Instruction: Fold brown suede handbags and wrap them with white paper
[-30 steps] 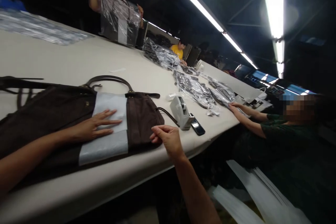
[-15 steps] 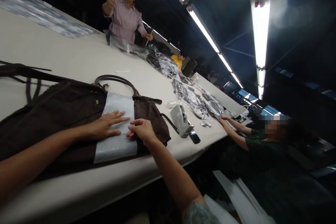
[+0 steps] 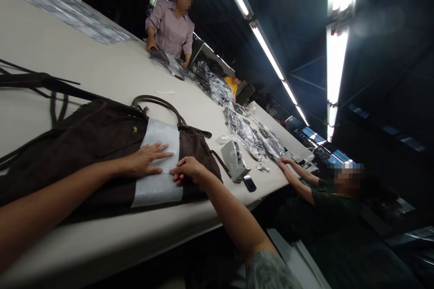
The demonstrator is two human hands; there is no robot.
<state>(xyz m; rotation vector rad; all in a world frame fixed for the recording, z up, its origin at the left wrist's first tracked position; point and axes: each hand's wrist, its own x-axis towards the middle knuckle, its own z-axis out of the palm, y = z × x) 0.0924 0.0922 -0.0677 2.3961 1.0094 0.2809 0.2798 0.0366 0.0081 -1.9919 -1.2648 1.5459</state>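
Note:
A dark brown bag point(image 3: 111, 137) with looped handles lies flat on the white table. Wrapped across its body is a band of thin white paper point(image 3: 162, 135). Spread out on the paper, my left hand point(image 3: 145, 160) presses it with fingers apart. Just to its right, my right hand point(image 3: 186, 170) has thumb and forefinger pinched at the paper's overlapping edge; whatever is between the fingertips is too small to make out. Right of the bag stands a grey tape dispenser point(image 3: 233, 161), with a dark phone point(image 3: 250, 183) beside it.
Plastic-wrapped items point(image 3: 242, 131) run along the table point(image 3: 111, 67). Across it, a person in a pink shirt point(image 3: 171, 27) handles a wrapped bag. Another person's hands point(image 3: 285, 165) touch wrapped items at the right edge. Flat plastic point(image 3: 68, 9) lies at the far left.
The view has shifted slightly, and both my hands stay at the paper. The person in pink has lowered a raised hand onto a wrapped bag.

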